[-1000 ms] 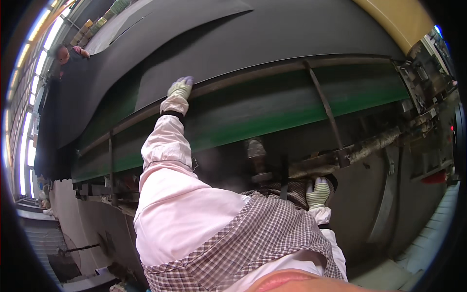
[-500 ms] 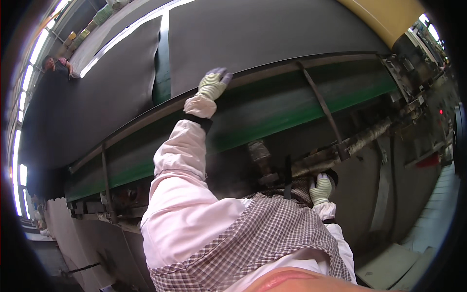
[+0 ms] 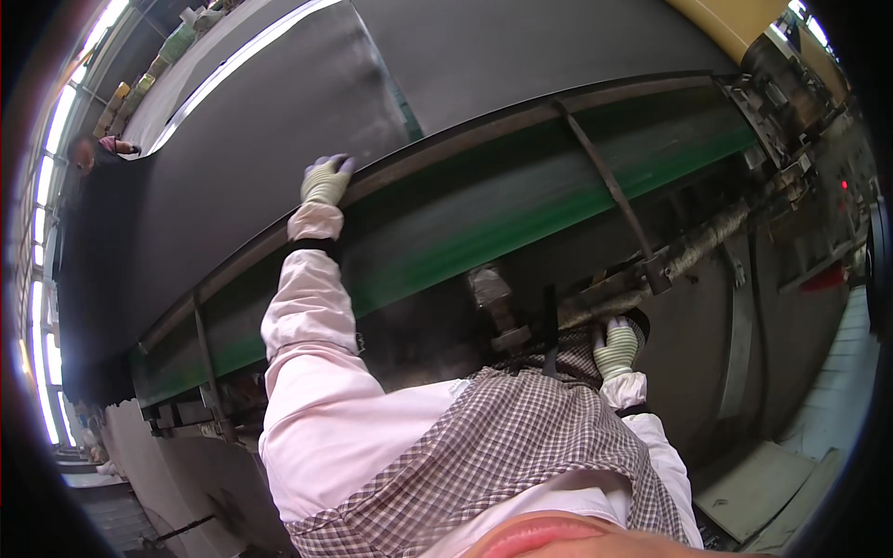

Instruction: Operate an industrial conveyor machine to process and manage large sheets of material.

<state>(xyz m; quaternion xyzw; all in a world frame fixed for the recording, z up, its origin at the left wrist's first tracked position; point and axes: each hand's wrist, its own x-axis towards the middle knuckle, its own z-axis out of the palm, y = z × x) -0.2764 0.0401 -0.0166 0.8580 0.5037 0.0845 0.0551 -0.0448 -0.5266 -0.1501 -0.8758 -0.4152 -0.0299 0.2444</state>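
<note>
My left hand (image 3: pixel 326 180), in a striped pale glove with greyish fingertips, reaches out to the near edge of a large dark sheet (image 3: pixel 251 139). Its fingers lie stretched over that edge, by the metal rail (image 3: pixel 493 124), and grip nothing I can see. A second dark sheet (image 3: pixel 521 56) lies to the right, with a narrow greenish gap between the two. Close to my waist, my right hand (image 3: pixel 616 349) wears the same kind of glove. Its fingers are extended beside a dark rounded edge, near a wrapped bar (image 3: pixel 698 260); their undersides are hidden.
Under the rail runs a green band (image 3: pixel 446 242), crossed by metal struts (image 3: pixel 605 177). Machine parts (image 3: pixel 791 177) and a yellow housing (image 3: pixel 730 23) stand at the right. Another person (image 3: pixel 93 153) is at the far left. Pale boards (image 3: pixel 758 488) lie at the lower right.
Both dark sheets and the gap between them have shifted to the right. My left hand has moved left along the near edge. My right hand stays nearly in place.
</note>
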